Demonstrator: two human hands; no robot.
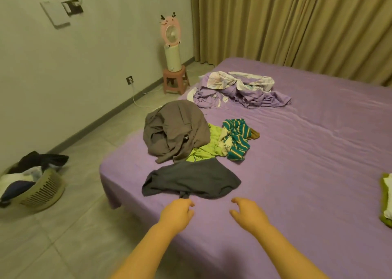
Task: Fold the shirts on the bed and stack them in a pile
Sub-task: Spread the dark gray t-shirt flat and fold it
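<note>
Head view. I see a bed (pixel 297 151) under a purple sheet, taking up the right and centre of the picture. A heap of unfolded shirts lies near its left edge: a brown-grey shirt (pixel 176 130) bunched up high, a lime green shirt (pixel 209 149) partly under it, and a teal striped shirt (pixel 238 140) touching the green one on the right. A dark grey shirt (pixel 191 180) lies spread flat just in front of the heap, nearest to the hands.

Both hands reach out over the near part of the sheet. My left hand (pixel 177 214) hovers just short of the dark grey shirt's near hem, fingers loosely curled and gripping nothing. My right hand (pixel 247 212) is beside it, a little apart, fingers relaxed and spread, also holding nothing. Nothing lies between the hands and that shirt.

Further back on the bed sits a rumpled purple and white bedcover (pixel 239 91), apart from the heap. At the right edge of the picture a folded stack (pixel 387 202), green with white on top, is cut off by the frame.

On the floor to the left, a beige laundry basket (pixel 45 190) holds dark and white clothes, with one dark garment draped over its rim. Against the wall a pink fan (pixel 170 31) stands on a pink stool (pixel 175 80), its cord running to a wall socket (pixel 129 80). Tan curtains (pixel 297 24) hang behind the bed.
</note>
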